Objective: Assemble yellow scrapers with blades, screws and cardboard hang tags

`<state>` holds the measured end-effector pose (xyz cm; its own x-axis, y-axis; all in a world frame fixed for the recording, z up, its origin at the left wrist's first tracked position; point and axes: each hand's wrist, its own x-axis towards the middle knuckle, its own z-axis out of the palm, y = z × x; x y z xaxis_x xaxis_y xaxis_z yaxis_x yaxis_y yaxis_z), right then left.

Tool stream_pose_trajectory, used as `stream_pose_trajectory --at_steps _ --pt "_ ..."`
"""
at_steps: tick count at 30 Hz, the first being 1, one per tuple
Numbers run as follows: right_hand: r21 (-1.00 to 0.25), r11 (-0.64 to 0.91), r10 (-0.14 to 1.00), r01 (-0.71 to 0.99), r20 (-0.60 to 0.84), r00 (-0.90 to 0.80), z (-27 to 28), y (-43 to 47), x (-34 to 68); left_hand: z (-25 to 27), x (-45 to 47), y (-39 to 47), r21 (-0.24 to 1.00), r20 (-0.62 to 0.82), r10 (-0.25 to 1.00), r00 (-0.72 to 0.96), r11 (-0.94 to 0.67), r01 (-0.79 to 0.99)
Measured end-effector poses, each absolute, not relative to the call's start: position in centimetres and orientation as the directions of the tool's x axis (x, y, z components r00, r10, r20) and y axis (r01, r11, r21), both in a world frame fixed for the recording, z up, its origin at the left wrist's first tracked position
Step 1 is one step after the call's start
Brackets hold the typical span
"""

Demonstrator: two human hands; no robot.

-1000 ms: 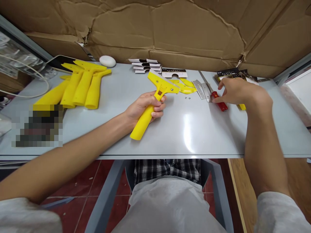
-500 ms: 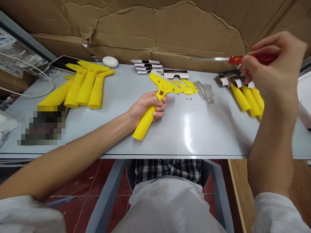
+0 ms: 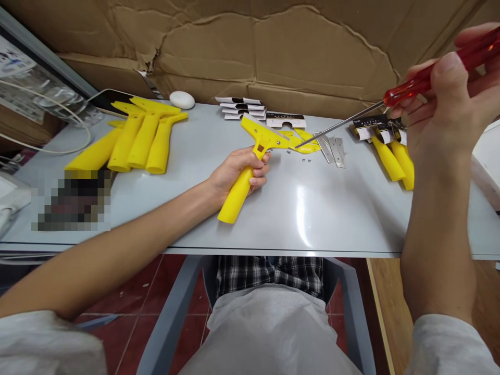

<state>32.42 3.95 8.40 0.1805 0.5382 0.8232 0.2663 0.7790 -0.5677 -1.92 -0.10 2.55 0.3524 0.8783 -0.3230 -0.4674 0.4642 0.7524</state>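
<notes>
Yellow scraper [image 3: 238,194]: I see it central, long axis and head toward one o'clock.
Left hand [image 3: 236,169]: firmly wrapped around it.
Right hand [image 3: 447,101]: curled on red screwdriver [image 3: 404,92], tip toward eight o'clock.

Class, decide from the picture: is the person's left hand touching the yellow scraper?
Touching. The head view shows the left hand closed around the yellow scraper by its handle, with the thumb lying across it.
</notes>
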Motion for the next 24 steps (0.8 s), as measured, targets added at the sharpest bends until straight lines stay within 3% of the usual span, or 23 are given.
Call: stream_pose_trajectory --at_steps 6,15,20,24 --pt "-0.586 0.775 0.584 0.238 0.807 0.087 8.6 2.5 30.6 2.7 -1.7 -0.2 0.751 -0.345 0.881 0.325 0.466 -0.468" --pt "-0.560 0.807 0.545 0.190 0.829 0.128 7.6 4.6 30.4 3.2 -1.5 -0.5 0.748 -0.368 0.881 0.298 0.471 -0.468" --pt "-0.456 0.886 0.443 0.082 0.886 0.137 7.0 6.1 30.7 3.1 -1.4 -0.4 0.757 -0.354 0.884 0.305 0.463 -0.461" --pt "-0.441 0.894 0.432 0.083 0.895 0.109 6.8 6.6 30.9 2.9 -1.5 -0.4 0.765 -0.342 0.886 0.312 0.455 -0.455"
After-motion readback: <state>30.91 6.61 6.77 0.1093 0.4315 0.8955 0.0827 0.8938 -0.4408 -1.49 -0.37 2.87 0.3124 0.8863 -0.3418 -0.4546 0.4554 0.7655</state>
